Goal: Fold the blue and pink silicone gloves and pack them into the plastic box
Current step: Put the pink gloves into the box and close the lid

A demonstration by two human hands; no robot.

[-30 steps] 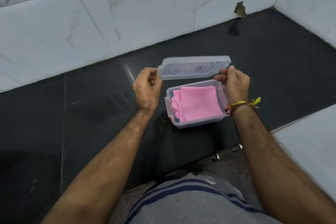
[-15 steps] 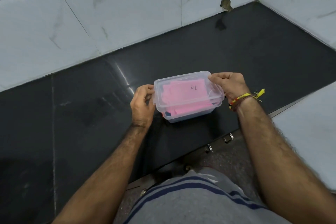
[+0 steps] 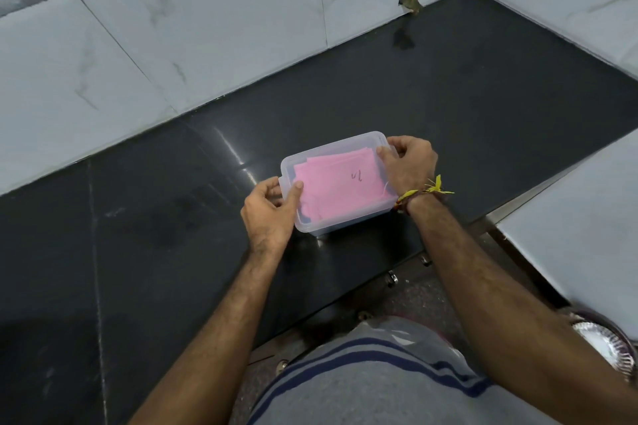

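A clear plastic box [image 3: 340,217] stands on the black counter, with its clear lid [image 3: 331,150] lying flat on top. Through the lid the folded pink glove [image 3: 340,185] shows, and a sliver of blue glove [image 3: 305,214] lies under it at the near left. My left hand [image 3: 271,212] grips the box's left end, thumb on the lid edge. At the right end, my right hand [image 3: 407,162] grips the lid and box with curled fingers.
The black counter [image 3: 466,107] runs to white marble wall tiles [image 3: 207,28] at the back and right. A white slab [image 3: 580,217] lies at the right, and a shiny metal plate [image 3: 607,345] sits at the lower right edge.
The lid, held up behind the open box a second ago, has come down onto the box. Both hands have moved from the lid's ends to the box's ends.
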